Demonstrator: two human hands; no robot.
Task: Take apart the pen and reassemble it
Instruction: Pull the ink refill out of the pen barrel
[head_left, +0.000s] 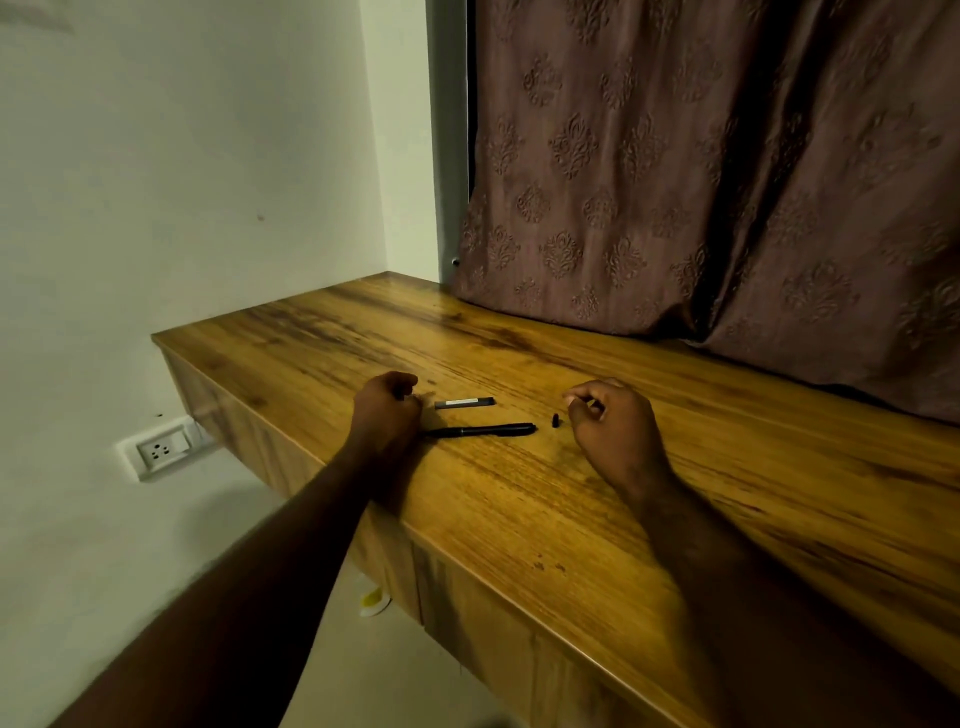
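A black pen barrel (480, 431) lies flat on the wooden desk (571, 499), pointing left to right between my hands. Just behind it lies a shorter grey and black pen part (464, 402). A tiny black end piece (555, 420) rests off the barrel's right end. My left hand (385, 410) sits curled at the barrel's left end, fingers closed; whether it grips anything is hidden. My right hand (608, 422) rests on the desk just right of the tiny piece, fingers curled loosely with thumb and forefinger together, nothing seen in them.
The desk's front edge runs diagonally from upper left to lower right, with drawers below. A brown patterned curtain (701, 171) hangs onto the desk's back. A wall socket (161, 449) is on the white wall at left. A yellow and white object (375, 600) lies on the floor.
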